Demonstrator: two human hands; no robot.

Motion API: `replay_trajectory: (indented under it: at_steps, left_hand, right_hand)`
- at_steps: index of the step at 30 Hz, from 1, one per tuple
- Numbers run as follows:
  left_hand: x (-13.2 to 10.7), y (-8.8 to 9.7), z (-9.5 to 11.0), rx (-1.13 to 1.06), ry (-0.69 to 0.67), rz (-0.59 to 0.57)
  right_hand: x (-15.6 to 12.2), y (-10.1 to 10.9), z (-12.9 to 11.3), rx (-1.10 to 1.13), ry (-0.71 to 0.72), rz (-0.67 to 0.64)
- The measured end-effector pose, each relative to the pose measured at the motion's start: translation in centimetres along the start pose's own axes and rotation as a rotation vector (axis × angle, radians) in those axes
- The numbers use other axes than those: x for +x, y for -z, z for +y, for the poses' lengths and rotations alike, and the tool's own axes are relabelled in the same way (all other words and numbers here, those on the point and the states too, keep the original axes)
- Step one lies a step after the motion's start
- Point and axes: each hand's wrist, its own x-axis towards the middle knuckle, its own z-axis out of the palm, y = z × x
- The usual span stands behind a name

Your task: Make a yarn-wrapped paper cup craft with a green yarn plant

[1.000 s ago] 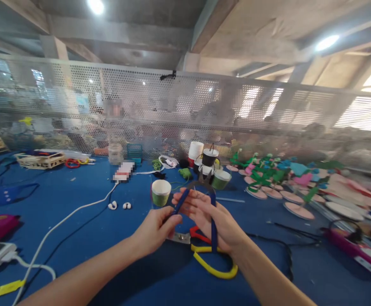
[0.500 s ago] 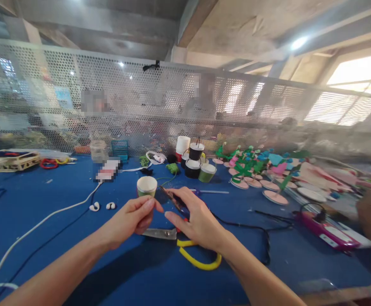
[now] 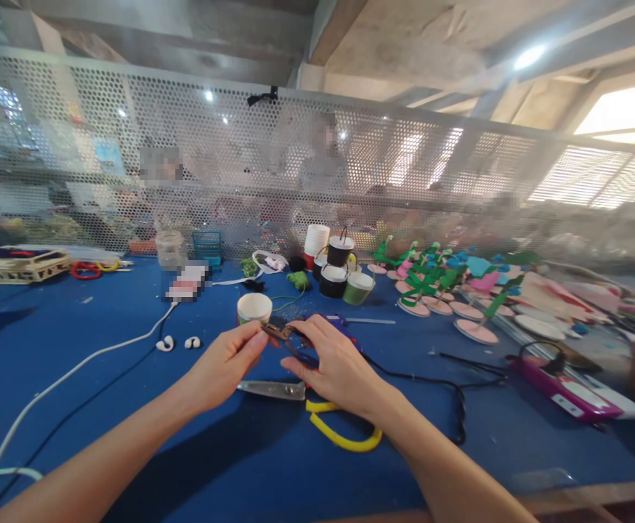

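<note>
My right hand (image 3: 331,356) is wrapped round a pair of dark-handled pliers (image 3: 278,332), its brownish metal head pointing left. My left hand (image 3: 235,361) is closed in a pinch, fingertips at the head of the pliers; whatever it holds is too small or hidden to make out. Just beyond the fingertips stands a white and green paper cup (image 3: 254,308). Below both hands lies a pair of scissors with yellow handles (image 3: 347,436), partly covered by my right hand. Green yarn (image 3: 298,281) lies behind the cup, a strand trailing toward it.
Small black and green buckets (image 3: 333,281) stand at the back beside stacked white cups (image 3: 317,240). Green craft plants on pink discs (image 3: 475,331) crowd the right. A purple power strip (image 3: 568,396) and black cord lie nearer. White earbuds (image 3: 165,343) and a white cable are left.
The pliers in my right hand have come level, their head now meeting the fingertips of my left hand. Before, the two hands were slightly apart. The view has shifted slightly.
</note>
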Motion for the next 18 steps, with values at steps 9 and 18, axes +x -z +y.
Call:
replay_trajectory:
  at_steps: [9, 18]
  left_hand:
    - [0.1, 0.15, -0.42, 0.186, -0.089, 0.085]
    - [-0.06, 0.19, -0.34, 0.237, -0.085, 0.102]
  right_hand:
    - [0.0, -0.08, -0.11, 0.007, 0.004, 0.001]
    - [0.0, -0.07, -0.27, 0.003, -0.009, -0.007]
